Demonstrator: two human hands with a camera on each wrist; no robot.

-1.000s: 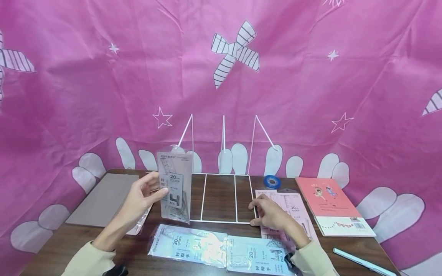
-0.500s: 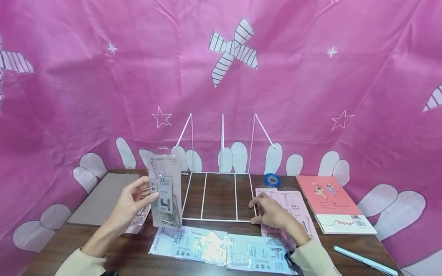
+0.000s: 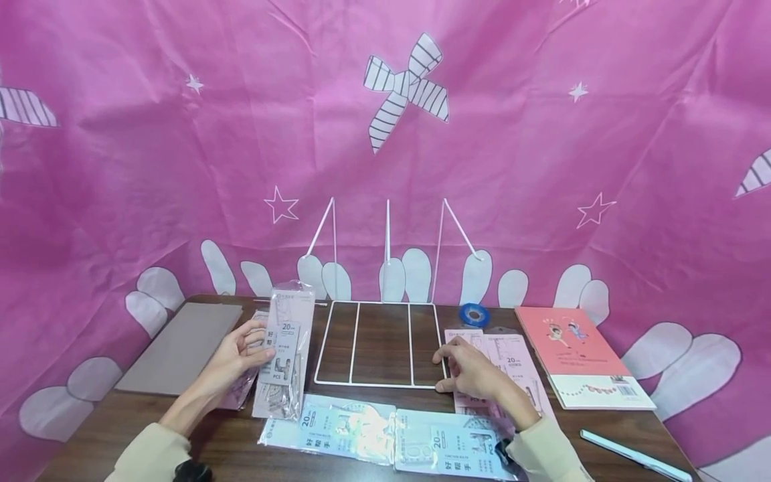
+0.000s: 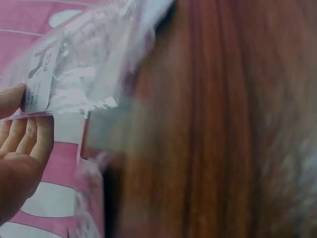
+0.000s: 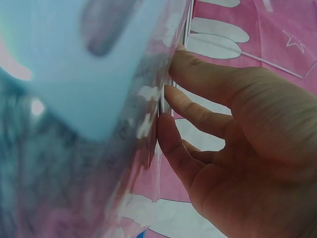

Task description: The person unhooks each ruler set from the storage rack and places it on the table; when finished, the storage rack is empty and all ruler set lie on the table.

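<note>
My left hand [image 3: 231,358] pinches a clear-wrapped ruler set [image 3: 283,355] with a pink card marked 20 cm, standing nearly upright. In the left wrist view the thumb [image 4: 12,99] lies on its front face and the fingers [image 4: 42,136] are behind. A white wire rack [image 3: 382,384] with upright triangular dividers stands at the table's middle, to the right of that pack. My right hand [image 3: 472,371] holds the rack at its front right corner, with curled fingertips at the wire.
Two blue ruler packs [image 3: 446,445] lie before the rack, and pink packs [image 3: 512,365] lie right of it. Another pink pack [image 3: 237,391] lies under the left hand. Around these are a grey board [image 3: 181,348], blue tape roll [image 3: 474,314], red book [image 3: 572,348] and light-blue pen [image 3: 635,455].
The ruler set in my left hand has moved left and down, away from the rack, and now tilts. My right hand stays at the rack's corner.
</note>
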